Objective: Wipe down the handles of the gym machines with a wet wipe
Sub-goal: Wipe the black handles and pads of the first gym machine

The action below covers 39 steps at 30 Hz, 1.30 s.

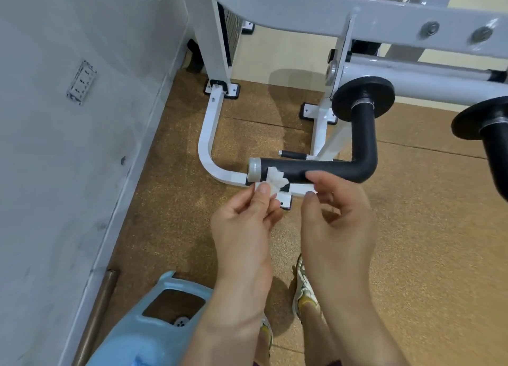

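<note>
A black, L-shaped foam handle [327,170] with a grey end cap juts from a white gym machine, just above and ahead of my hands. A crumpled white wet wipe [275,179] is pinched between the thumb and fingers of my left hand [244,228], and it touches the underside of the handle near the cap. My right hand [336,217] hovers just under the handle's straight part, fingers loosely curled and apart, holding nothing. A second black handle [494,148] shows at the right edge.
The white machine frame [209,151] curves along the brown floor and crosses overhead. A grey wall [68,145] is on the left. A light blue plastic stool [154,324] stands at the bottom left, beside a brown pole [96,316]. My sneakers [303,291] are below.
</note>
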Each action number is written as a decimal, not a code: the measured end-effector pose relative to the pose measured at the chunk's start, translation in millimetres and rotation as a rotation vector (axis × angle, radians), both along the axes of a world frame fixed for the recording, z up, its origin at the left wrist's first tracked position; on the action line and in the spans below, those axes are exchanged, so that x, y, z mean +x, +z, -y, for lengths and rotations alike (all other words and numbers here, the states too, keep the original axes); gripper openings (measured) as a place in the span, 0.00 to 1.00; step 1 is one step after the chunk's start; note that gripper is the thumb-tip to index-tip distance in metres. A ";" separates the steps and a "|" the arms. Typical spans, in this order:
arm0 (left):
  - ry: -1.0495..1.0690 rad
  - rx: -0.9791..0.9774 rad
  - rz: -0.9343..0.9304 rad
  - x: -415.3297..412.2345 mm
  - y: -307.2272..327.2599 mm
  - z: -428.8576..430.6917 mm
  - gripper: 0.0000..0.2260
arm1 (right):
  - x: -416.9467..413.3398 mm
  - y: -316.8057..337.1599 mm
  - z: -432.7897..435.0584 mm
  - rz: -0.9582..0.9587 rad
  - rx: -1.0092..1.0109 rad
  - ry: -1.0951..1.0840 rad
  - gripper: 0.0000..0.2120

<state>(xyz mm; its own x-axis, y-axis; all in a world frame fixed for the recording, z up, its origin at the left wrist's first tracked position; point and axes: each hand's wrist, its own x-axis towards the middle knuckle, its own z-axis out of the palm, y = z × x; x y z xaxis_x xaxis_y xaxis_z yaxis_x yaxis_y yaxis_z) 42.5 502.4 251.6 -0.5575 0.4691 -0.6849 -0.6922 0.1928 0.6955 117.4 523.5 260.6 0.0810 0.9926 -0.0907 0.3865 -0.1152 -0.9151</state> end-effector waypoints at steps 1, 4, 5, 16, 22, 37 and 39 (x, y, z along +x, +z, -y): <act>0.045 0.010 0.019 -0.5 1.9 0.9 0.04 | 0.5 0.4 -2.0 0.064 0.095 0.061 0.13; 0.110 0.022 0.041 4.6 7.3 0.5 0.05 | 0.5 -4.9 -6.0 0.210 0.238 0.209 0.15; 0.095 0.012 0.050 9.7 9.1 -1.8 0.05 | 0.1 -7.0 -6.6 0.236 0.253 0.241 0.15; 0.212 0.060 0.111 10.9 4.2 -10.4 0.06 | 14.7 -11.0 -17.0 0.184 0.259 0.343 0.10; 0.102 0.060 0.082 8.8 2.0 -9.7 0.06 | 17.2 -7.2 -20.0 0.165 0.172 0.398 0.03; -0.281 -0.127 -0.665 -5.0 36.6 1.0 0.07 | 9.7 23.0 -31.2 -0.389 -0.362 0.376 0.13; -0.317 -0.077 -0.639 -3.5 45.9 3.2 0.08 | 13.0 30.2 -40.0 -0.502 -0.472 0.427 0.12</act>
<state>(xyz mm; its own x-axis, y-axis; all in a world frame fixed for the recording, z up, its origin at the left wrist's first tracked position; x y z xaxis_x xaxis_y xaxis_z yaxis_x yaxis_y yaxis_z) 39.1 499.2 297.5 -0.7052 0.6388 -0.3077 -0.0569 0.3816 0.9226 130.3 563.5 290.7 -0.4577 0.7765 -0.4330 0.0406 -0.4683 -0.8826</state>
